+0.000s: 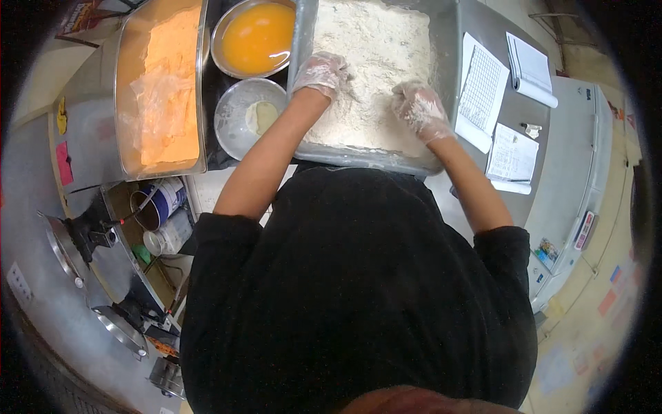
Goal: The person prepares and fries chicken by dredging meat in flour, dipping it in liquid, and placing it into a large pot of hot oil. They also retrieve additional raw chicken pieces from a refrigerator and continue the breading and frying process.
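Both hands wear thin clear gloves dusted with flour and work in a large grey tub [449, 69] of pale flour [372, 41]. At the tub's left side, my left hand [323, 73] presses down into the flour, its fingertips buried or turned away. Farther right and a little nearer to me, my right hand [422, 110] is curled at the flour's surface, fingers bent inward; anything inside them is hidden. A gap of loose, lumpy flour lies between the two hands.
Left of the tub stand a metal bowl of orange-yellow liquid [258, 38], a metal bowl with pale residue [234, 131] and a deep metal tray of orange crumbs [169, 90]. Paper sheets [483, 90] and a notepad [532, 65] lie on the right. Pans [62, 248] hang lower left.
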Demonstrator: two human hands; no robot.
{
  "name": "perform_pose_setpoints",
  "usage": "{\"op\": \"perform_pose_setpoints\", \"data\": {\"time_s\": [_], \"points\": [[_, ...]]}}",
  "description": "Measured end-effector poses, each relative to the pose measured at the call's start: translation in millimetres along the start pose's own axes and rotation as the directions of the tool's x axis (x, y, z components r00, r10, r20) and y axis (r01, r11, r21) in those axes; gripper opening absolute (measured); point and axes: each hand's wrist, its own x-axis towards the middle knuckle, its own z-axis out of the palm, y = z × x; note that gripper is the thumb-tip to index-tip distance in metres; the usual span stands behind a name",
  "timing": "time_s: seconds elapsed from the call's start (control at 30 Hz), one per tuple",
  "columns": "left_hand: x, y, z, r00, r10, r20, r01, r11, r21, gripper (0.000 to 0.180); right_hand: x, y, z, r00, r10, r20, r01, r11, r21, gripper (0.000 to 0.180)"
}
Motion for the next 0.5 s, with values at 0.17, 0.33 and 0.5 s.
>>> {"op": "perform_pose_setpoints", "data": {"time_s": [0.17,0.33,0.5], "points": [[13,11,-17,0.997,-0.011,0.073,0.012,1.0,-0.002,0.028,7,0,33,0.856,-0.12,0.503,0.247,0.949,-0.195,0.027],[16,4,-22,0.993,-0.039,0.11,0.031,0.997,0.077,0.033,10,-3,60,0.95,-0.026,0.313,-0.137,0.862,0.487,0.034],[28,1,-16,0.979,-0.054,0.197,0.04,0.996,0.076,0.034,-10,27,102,0.971,-0.183,0.152,0.11,0.912,0.395,0.034]]}}
